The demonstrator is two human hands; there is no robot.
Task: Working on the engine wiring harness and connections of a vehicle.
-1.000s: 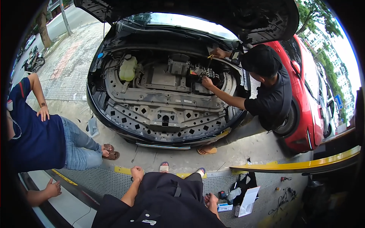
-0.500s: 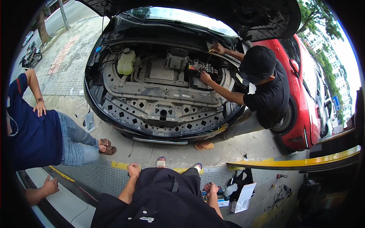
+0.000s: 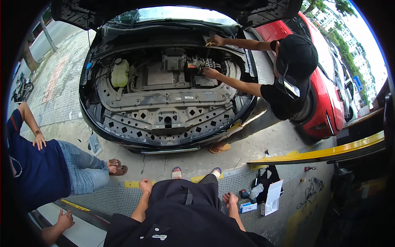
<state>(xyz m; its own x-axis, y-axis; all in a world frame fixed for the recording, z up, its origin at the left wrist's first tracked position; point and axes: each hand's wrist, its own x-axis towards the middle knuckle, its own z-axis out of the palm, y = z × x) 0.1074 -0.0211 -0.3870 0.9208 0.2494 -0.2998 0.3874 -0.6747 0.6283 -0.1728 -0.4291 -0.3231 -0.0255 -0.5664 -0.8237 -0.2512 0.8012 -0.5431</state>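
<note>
My left hand [image 3: 145, 186] hangs curled at the left of my dark shirt; whether anything is inside it is hidden. My right hand [image 3: 230, 201] is loosely closed at my right side, its contents unclear, near a cordless power tool [image 3: 245, 194], a blue-and-white box [image 3: 248, 206] and an open white box [image 3: 271, 198]. Ahead stands a dark car with the bonnet raised over its engine bay [image 3: 168, 99]. A co-worker in a black cap [image 3: 296, 55] leans in from the right, one hand at the fuse and terminal area, the other on a thin yellow-handled item.
A person in a navy shirt [image 3: 41, 168] stands at the left, another person's hand [image 3: 64, 220] below. A red car [image 3: 327, 107] is at the right, beside a yellow rail [image 3: 321, 150]. Cables [image 3: 312, 193] lie on the perforated floor; a motorbike [image 3: 22, 88] is parked far left.
The view has shifted slightly, so the car sits further left. The co-worker's head has turned and bent further down toward the engine bay. My hands stay low at my sides.
</note>
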